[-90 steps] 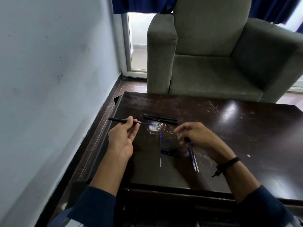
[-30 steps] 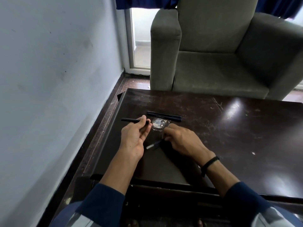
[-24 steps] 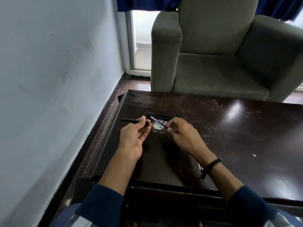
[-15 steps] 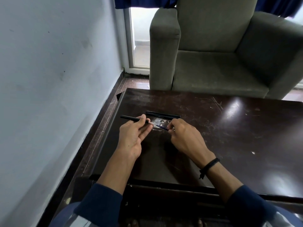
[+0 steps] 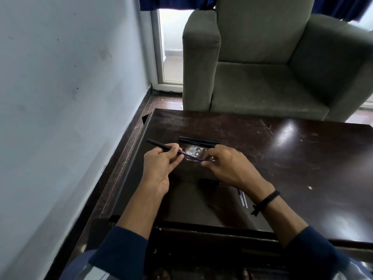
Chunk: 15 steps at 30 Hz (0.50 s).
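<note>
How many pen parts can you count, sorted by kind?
Black tubes: 3 (one in left hand, two lying)
Blue refills: 3 (one in right hand, two lying)
Black cap: 1
Total: 7

The left hand (image 5: 159, 166) is gripping a black barrel (image 5: 161, 146) while the right hand (image 5: 228, 166) is pinching a blue refill (image 5: 192, 157) entering it.
</note>
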Available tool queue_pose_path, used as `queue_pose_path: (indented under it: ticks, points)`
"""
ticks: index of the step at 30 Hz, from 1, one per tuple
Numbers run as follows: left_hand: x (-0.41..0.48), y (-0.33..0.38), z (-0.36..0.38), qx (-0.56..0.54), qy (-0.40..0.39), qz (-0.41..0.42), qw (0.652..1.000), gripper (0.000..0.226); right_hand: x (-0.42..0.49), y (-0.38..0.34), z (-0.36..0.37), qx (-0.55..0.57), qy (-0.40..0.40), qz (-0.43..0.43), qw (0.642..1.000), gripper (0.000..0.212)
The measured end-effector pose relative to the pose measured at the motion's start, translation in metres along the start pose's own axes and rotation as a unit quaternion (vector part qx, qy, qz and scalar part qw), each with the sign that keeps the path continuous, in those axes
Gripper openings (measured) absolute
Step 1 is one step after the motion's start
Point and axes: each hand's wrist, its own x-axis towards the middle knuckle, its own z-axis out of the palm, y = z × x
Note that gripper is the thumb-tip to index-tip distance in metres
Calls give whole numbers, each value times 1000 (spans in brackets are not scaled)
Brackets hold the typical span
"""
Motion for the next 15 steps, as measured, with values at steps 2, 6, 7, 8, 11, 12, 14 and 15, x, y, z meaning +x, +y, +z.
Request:
queue_pose_path:
  ticks: [2, 6, 7, 8, 11, 12, 14, 15]
  points:
    - [0, 2, 0, -12, 2, -8, 1000, 6, -1, 5, -2, -2, -4, -12, 1000, 14]
    - [-7, -2, 5, 8, -51, -48, 998, 5, -2, -1, 5, 11, 49, -40, 998, 12]
    - [-9, -4, 7, 17, -65, -57, 996, 5, -2, -3, 8, 9, 55, -43, 997, 11]
    - [-10, -6, 8, 22, -71, -61, 995, 6, -2, -5, 11, 8, 57, -46, 997, 12]
    - [-7, -6, 8, -1, -53, -54, 997, 6, -2, -4, 12, 39, 49, -41, 997, 14]
    - [-6, -5, 7, -9, -48, -52, 997, 7, -1, -2, 12, 45, 46, -38, 997, 15]
    - [-6, -4, 6, -13, -47, -51, 997, 6, 0, -1, 10, 44, 51, -37, 997, 15]
    - [-6, -4, 6, -10, -50, -52, 997, 5, 0, -1, 10, 40, 58, -36, 997, 15]
